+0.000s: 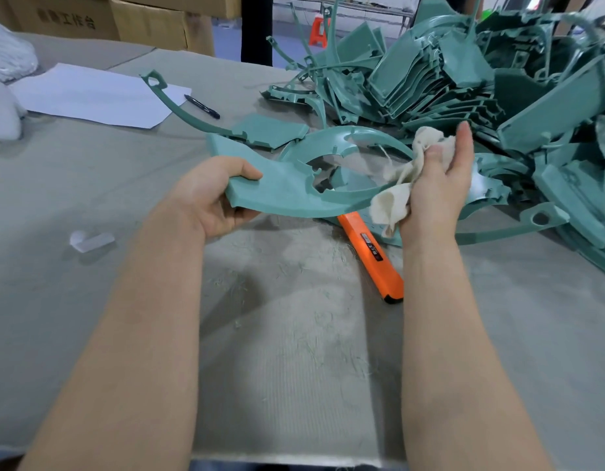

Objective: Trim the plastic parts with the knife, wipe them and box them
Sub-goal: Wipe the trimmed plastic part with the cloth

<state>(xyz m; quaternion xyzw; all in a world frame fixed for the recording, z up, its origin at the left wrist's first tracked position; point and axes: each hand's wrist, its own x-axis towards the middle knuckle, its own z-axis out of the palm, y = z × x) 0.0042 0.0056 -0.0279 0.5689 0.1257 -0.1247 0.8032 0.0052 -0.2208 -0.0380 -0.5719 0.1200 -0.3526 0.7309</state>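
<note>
Left hand (216, 198) grips the flat end of a green plastic part (287, 188), thumb on top and fingers curled beneath, holding it above the middle of the table (90, 266). Right hand (437, 185) pinches a cream cloth (396, 195) under the thumb at the part's right rim, fingers straight and together. Orange knife (372, 256) lies on the table beneath the part. Pile of green parts (464, 79) fills the far right corner.

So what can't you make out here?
Head view: tip of the orange knife, hidden under the green part in the left hand.
Head view: pile of green parts, cut off by the right edge.
Head view: print on the cardboard boxes, too blurred.
Head view: palm of the right hand, behind the cloth it holds.
</note>
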